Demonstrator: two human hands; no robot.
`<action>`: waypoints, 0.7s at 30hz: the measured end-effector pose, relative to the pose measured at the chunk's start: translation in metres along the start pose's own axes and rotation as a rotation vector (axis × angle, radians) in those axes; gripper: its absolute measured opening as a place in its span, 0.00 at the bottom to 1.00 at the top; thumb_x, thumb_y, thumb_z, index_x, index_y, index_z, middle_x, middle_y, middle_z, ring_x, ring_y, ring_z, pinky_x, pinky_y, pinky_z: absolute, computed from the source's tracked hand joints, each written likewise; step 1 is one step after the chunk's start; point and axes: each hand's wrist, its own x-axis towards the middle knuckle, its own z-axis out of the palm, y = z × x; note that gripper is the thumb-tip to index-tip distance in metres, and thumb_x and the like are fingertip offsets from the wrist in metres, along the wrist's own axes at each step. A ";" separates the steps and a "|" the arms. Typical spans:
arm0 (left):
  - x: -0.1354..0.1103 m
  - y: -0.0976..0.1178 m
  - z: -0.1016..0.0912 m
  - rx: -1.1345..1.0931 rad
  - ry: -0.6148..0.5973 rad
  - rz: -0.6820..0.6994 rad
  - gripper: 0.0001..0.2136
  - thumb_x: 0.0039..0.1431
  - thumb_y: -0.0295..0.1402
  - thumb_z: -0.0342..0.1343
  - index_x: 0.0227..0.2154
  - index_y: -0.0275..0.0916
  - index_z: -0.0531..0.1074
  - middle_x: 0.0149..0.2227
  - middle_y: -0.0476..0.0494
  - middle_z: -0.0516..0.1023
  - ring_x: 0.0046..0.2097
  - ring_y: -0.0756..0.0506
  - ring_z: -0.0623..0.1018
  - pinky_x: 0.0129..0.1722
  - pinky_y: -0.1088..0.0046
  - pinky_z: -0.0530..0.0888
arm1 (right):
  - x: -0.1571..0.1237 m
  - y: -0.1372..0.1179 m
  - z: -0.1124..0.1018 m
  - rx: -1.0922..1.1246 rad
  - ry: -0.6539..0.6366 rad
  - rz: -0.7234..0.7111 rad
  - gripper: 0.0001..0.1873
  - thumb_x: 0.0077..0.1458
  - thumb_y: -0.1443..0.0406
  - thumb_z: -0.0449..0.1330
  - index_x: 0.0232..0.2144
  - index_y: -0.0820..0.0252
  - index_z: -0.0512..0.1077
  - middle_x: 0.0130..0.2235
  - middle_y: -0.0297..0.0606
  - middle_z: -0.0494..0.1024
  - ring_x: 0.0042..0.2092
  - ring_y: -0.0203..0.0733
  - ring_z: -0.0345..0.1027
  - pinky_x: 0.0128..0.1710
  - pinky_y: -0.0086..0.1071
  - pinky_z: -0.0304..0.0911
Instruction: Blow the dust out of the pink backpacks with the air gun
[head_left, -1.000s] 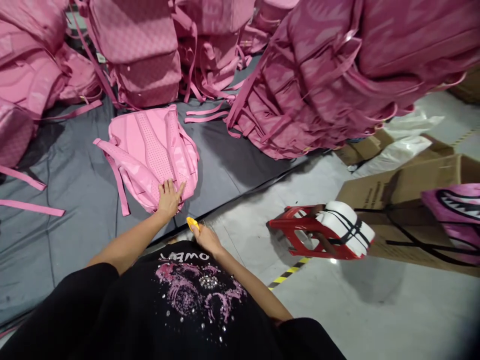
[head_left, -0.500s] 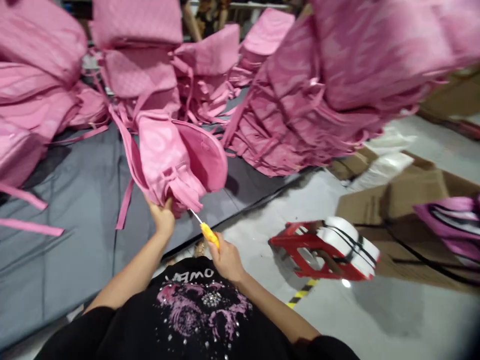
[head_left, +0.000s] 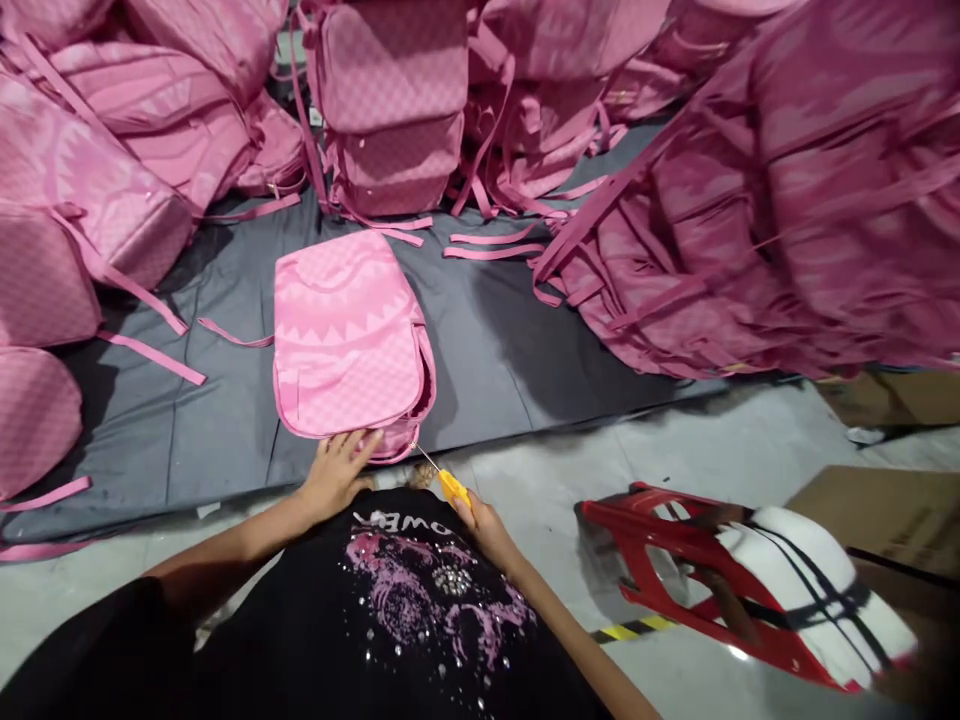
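A small pink backpack (head_left: 345, 340) with a jagged-tooth print lies on the dark grey cloth, its near edge at the table's front. Across that edge, my left hand (head_left: 337, 470) rests with fingers spread on the fabric. My right hand (head_left: 480, 522) is closed around the yellow handle of a thin-shafted metal tool (head_left: 454, 488). The tool's tip meets or nearly meets the bag's near right corner, where a side panel gapes open; I cannot tell whether it touches.
More pink backpacks stand along the back (head_left: 394, 70) and at the left (head_left: 37, 280). A large pile of pink bags (head_left: 750, 200) fills the right of the table (head_left: 495, 350). On the floor are a red stool (head_left: 630, 540) with a strapped white pad and a cardboard box (head_left: 892, 510).
The backpack, earlier lifted and bunched with its flap open, now lies flat on the cloth. My left hand has moved from gripping beneath it to lying on its near edge.
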 end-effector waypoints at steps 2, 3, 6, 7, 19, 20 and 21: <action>0.006 -0.008 -0.006 0.136 0.098 0.015 0.25 0.62 0.36 0.58 0.62 0.45 0.68 0.57 0.35 0.75 0.58 0.37 0.74 0.59 0.56 0.68 | -0.012 0.017 -0.003 0.036 -0.007 0.010 0.26 0.64 0.47 0.41 0.41 0.56 0.69 0.28 0.38 0.77 0.32 0.47 0.74 0.35 0.37 0.65; 0.009 -0.013 -0.008 0.170 0.134 0.020 0.24 0.63 0.36 0.57 0.62 0.47 0.68 0.57 0.36 0.75 0.58 0.37 0.73 0.60 0.57 0.67 | -0.018 0.023 -0.005 0.050 -0.007 0.007 0.27 0.64 0.46 0.40 0.40 0.56 0.69 0.27 0.37 0.77 0.30 0.47 0.73 0.34 0.37 0.65; 0.020 -0.037 -0.010 0.256 0.048 0.012 0.32 0.56 0.30 0.62 0.65 0.45 0.64 0.68 0.34 0.62 0.68 0.31 0.62 0.66 0.50 0.59 | -0.028 0.024 -0.013 0.019 0.008 -0.073 0.27 0.64 0.46 0.41 0.41 0.57 0.71 0.29 0.40 0.79 0.32 0.48 0.74 0.36 0.38 0.65; 0.024 -0.047 -0.011 0.275 -0.038 -0.005 0.37 0.53 0.26 0.62 0.66 0.43 0.61 0.70 0.34 0.57 0.70 0.30 0.57 0.67 0.47 0.57 | -0.028 0.019 -0.015 -0.013 0.009 -0.116 0.27 0.64 0.46 0.41 0.42 0.57 0.71 0.32 0.42 0.80 0.34 0.49 0.75 0.37 0.38 0.65; 0.140 -0.049 -0.107 -0.147 0.425 -0.256 0.11 0.54 0.33 0.55 0.35 0.38 0.81 0.28 0.46 0.83 0.30 0.48 0.79 0.31 0.76 0.68 | -0.009 -0.055 -0.033 0.178 0.399 -0.251 0.31 0.64 0.41 0.34 0.26 0.53 0.62 0.22 0.39 0.70 0.25 0.42 0.66 0.30 0.35 0.64; 0.146 -0.044 -0.107 -0.170 0.425 -0.201 0.10 0.55 0.34 0.55 0.33 0.38 0.81 0.27 0.47 0.82 0.29 0.49 0.79 0.30 0.76 0.67 | -0.006 -0.061 -0.039 0.136 0.396 -0.234 0.31 0.64 0.42 0.34 0.29 0.55 0.64 0.23 0.39 0.71 0.25 0.43 0.66 0.30 0.35 0.63; 0.150 -0.038 -0.105 -0.179 0.407 -0.127 0.10 0.55 0.35 0.54 0.32 0.38 0.80 0.26 0.47 0.81 0.29 0.49 0.78 0.30 0.76 0.67 | -0.001 -0.068 -0.047 0.072 0.385 -0.197 0.30 0.66 0.44 0.35 0.33 0.57 0.67 0.24 0.39 0.73 0.25 0.43 0.67 0.29 0.35 0.63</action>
